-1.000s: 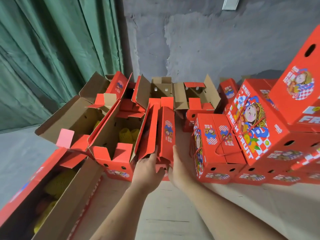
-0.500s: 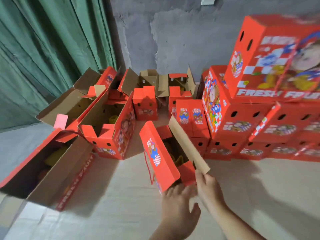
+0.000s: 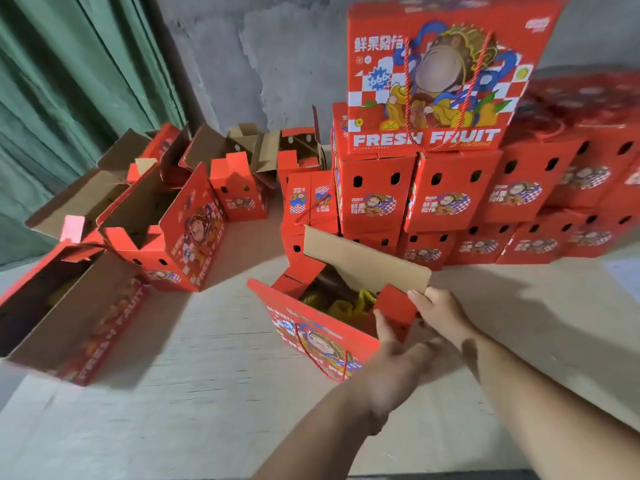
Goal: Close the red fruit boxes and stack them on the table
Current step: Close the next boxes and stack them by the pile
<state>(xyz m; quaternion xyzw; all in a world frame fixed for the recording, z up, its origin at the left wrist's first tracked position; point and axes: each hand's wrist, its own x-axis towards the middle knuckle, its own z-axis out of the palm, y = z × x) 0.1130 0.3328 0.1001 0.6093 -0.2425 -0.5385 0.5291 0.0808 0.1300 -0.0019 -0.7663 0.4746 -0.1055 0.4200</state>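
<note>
Reaching across a pale table, a person's two bare forearms stretch forward from the bottom edge toward an open red fruit box that stands near the middle of the tabletop. The left hand sits at the box's near right corner, palm turned inward and fingers loosely spread, its thumb laid against the small red end flap; whether the fingers actually grip the cardboard cannot be told. The right hand, just beyond the left, has its fingertips at the near end of the box's long brown top flap, which stands raised and tilted over the opening; the hold looks like a light pinch, fingers only partly curled. Inside the box, yellow foam netting shows between the flaps. The box's printed red front panel leans outward to its left, a red cord handle hanging down it. Behind the box and to its right rises a stack of closed red boxes, topped by a large carton facing the camera and marked FRESH FRUIT. To the box's left, several open boxes lie with flaps up, in front of a green curtain and a grey wall.
</note>
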